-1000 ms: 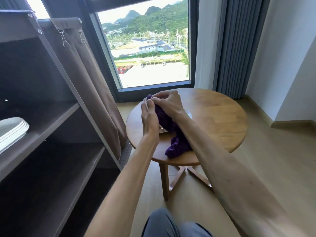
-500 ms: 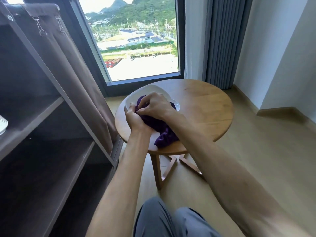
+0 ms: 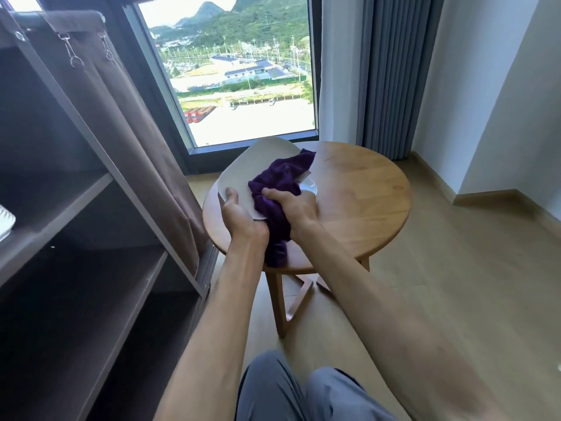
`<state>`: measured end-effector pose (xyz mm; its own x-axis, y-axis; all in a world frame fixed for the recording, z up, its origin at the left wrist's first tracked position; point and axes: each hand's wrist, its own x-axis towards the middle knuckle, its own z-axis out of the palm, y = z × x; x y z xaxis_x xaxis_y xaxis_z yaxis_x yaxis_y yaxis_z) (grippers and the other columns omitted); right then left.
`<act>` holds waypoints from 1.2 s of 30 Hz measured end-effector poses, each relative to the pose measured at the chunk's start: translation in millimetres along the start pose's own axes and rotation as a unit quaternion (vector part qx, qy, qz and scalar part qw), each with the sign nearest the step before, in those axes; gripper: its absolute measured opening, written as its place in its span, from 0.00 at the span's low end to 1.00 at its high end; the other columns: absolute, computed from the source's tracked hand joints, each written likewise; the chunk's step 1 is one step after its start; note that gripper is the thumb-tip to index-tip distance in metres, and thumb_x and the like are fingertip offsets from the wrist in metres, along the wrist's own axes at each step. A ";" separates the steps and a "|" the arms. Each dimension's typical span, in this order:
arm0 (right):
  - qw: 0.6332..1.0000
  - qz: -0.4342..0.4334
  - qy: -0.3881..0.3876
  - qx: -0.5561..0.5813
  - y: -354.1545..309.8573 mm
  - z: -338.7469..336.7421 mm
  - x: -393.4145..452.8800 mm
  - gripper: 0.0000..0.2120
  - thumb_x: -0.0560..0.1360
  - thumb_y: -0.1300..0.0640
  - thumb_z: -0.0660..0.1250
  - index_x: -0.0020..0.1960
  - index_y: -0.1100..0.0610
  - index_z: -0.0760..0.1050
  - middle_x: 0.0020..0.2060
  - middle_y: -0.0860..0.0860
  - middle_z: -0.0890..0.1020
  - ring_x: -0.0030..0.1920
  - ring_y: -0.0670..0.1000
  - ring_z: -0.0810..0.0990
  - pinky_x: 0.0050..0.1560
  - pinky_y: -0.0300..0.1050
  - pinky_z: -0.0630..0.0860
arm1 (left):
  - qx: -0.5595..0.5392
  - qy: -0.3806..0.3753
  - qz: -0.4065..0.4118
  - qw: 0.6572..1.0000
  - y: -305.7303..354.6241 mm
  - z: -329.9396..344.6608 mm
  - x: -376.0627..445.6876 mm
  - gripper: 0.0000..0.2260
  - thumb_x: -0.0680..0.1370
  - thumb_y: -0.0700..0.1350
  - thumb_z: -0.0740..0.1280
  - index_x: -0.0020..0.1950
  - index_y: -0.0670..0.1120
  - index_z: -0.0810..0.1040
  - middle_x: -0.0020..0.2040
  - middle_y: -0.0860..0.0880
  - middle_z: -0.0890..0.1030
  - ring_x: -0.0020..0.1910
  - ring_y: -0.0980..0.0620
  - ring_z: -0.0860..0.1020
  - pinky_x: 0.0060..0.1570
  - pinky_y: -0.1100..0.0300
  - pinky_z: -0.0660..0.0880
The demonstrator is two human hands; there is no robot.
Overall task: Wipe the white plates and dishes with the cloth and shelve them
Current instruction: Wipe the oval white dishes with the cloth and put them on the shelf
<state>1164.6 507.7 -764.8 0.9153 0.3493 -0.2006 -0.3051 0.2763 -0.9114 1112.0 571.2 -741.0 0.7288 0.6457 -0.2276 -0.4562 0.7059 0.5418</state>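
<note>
My left hand (image 3: 238, 212) grips the near rim of a large white plate (image 3: 258, 161), which is tilted up above the round wooden table (image 3: 361, 202), thumb on its upper face. A bunched purple cloth (image 3: 280, 180) lies across the plate, gripped by my right hand (image 3: 296, 208); its tail hangs down between my wrists. Behind the cloth, a smaller white dish (image 3: 309, 186) sits on the table, mostly hidden. White plates (image 3: 5, 221) rest on the shelf at the far left edge.
A dark shelf unit (image 3: 76, 226) with a brown fabric cover (image 3: 130, 123) stands at the left. The window and grey curtains (image 3: 391, 74) are behind the table. My knees (image 3: 297, 390) show at the bottom, over a light wooden floor.
The plate has been tilted up so more of its face shows. My right hand has drawn the cloth toward the near rim. The camera has turned a little to the right.
</note>
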 end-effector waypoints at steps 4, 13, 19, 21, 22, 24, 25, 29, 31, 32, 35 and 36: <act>0.998 -0.015 0.048 0.045 -22.1 -9.7 23.4 0.18 0.65 0.59 0.82 0.51 0.63 0.81 0.43 0.58 0.87 0.45 0.59 0.87 0.48 0.57 0.85 | 0.091 -0.006 0.058 0.994 22.1 -11.4 -3.6 0.17 0.86 0.50 0.59 0.74 0.47 0.72 0.63 0.40 0.81 0.59 0.38 0.81 0.46 0.46 0.84; 0.988 0.043 0.092 0.116 -11.6 -4.4 47.4 0.12 0.63 0.62 0.80 0.44 0.60 0.81 0.35 0.54 0.84 0.34 0.54 0.84 0.32 0.43 0.79 | 0.181 0.014 0.172 0.968 -4.6 -5.0 -11.0 0.24 0.76 0.29 0.67 0.66 0.51 0.73 0.61 0.45 0.80 0.60 0.43 0.80 0.51 0.54 0.82; 0.998 -0.025 0.019 0.046 -12.6 -21.0 51.1 0.12 0.66 0.62 0.82 0.46 0.61 0.82 0.40 0.57 0.86 0.43 0.58 0.87 0.45 0.54 0.85 | 0.236 0.062 0.146 0.959 10.0 -15.9 3.8 0.26 0.68 0.32 0.67 0.65 0.46 0.73 0.56 0.45 0.81 0.52 0.43 0.81 0.39 0.58 0.83; 0.997 -0.066 -0.024 -0.032 -27.8 -30.6 52.8 0.15 0.67 0.61 0.81 0.51 0.63 0.82 0.45 0.59 0.86 0.48 0.60 0.87 0.49 0.56 0.85 | 0.332 0.035 0.149 0.931 35.2 -16.0 5.0 0.31 0.60 0.36 0.67 0.65 0.43 0.74 0.56 0.45 0.80 0.48 0.45 0.80 0.32 0.62 0.79; 0.993 -0.084 -0.049 -0.067 -35.3 -34.5 53.4 0.16 0.67 0.62 0.81 0.52 0.63 0.82 0.46 0.58 0.86 0.48 0.58 0.87 0.48 0.54 0.85 | 0.369 0.019 0.141 0.918 47.2 -15.7 5.8 0.33 0.58 0.37 0.67 0.65 0.40 0.74 0.55 0.44 0.80 0.46 0.46 0.80 0.30 0.62 0.77; 0.981 -0.093 -0.117 -0.123 -48.7 -40.2 53.3 0.14 0.69 0.62 0.79 0.53 0.62 0.82 0.44 0.56 0.87 0.45 0.54 0.87 0.44 0.47 0.84 | 0.400 -0.019 0.126 0.908 66.8 -14.6 8.6 0.30 0.56 0.37 0.66 0.59 0.38 0.76 0.49 0.44 0.80 0.42 0.46 0.79 0.28 0.62 0.75; 0.976 -0.084 -0.148 -0.133 -51.9 -39.7 53.4 0.12 0.70 0.63 0.78 0.52 0.62 0.82 0.43 0.55 0.87 0.44 0.53 0.87 0.43 0.45 0.83 | 0.398 -0.034 0.120 0.909 72.8 -12.8 9.0 0.26 0.57 0.38 0.66 0.55 0.40 0.77 0.46 0.46 0.80 0.41 0.47 0.78 0.29 0.61 0.75; 0.989 -0.062 -0.129 -0.045 -38.6 -18.5 49.3 0.08 0.71 0.64 0.76 0.49 0.64 0.82 0.40 0.57 0.86 0.43 0.56 0.86 0.49 0.55 0.85 | 0.285 -0.006 0.175 0.942 42.4 -5.3 5.1 0.20 0.72 0.41 0.70 0.63 0.48 0.74 0.55 0.47 0.83 0.51 0.49 0.82 0.47 0.56 0.81; 0.994 -0.026 -0.103 -0.005 -21.1 -3.6 45.4 0.12 0.69 0.62 0.78 0.50 0.65 0.82 0.40 0.59 0.86 0.43 0.58 0.87 0.53 0.61 0.84 | 0.237 0.019 0.212 0.948 9.1 -4.0 1.3 0.21 0.77 0.35 0.67 0.65 0.55 0.72 0.60 0.50 0.81 0.58 0.49 0.81 0.57 0.54 0.80; 0.996 -0.005 -0.093 0.006 -13.1 -0.2 43.7 0.14 0.68 0.60 0.78 0.51 0.64 0.82 0.41 0.59 0.87 0.44 0.59 0.87 0.53 0.63 0.83 | 0.229 0.028 0.222 0.947 -1.3 -3.8 0.2 0.22 0.78 0.34 0.65 0.63 0.59 0.72 0.59 0.53 0.80 0.59 0.50 0.80 0.58 0.55 0.79; 0.998 0.019 -0.063 0.021 2.8 -3.6 47.1 0.16 0.67 0.58 0.80 0.51 0.63 0.81 0.46 0.61 0.87 0.49 0.61 0.87 0.55 0.63 0.83 | 0.283 0.009 0.223 0.933 -3.2 -9.5 8.4 0.24 0.78 0.31 0.62 0.60 0.61 0.73 0.58 0.53 0.80 0.58 0.51 0.79 0.49 0.63 0.78; 0.998 0.014 -0.055 0.020 5.3 -6.4 48.1 0.14 0.68 0.59 0.80 0.50 0.62 0.81 0.46 0.60 0.87 0.49 0.60 0.87 0.55 0.62 0.83 | 0.318 -0.006 0.218 0.923 0.9 -13.7 11.5 0.24 0.77 0.31 0.62 0.60 0.60 0.74 0.57 0.52 0.80 0.58 0.50 0.79 0.46 0.66 0.78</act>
<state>1208.7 520.3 -781.6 0.8724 0.4529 -0.1839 -0.3431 0.2994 -0.8903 1113.1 583.2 -754.2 0.5544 0.8217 0.1320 -0.3189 0.0632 0.9457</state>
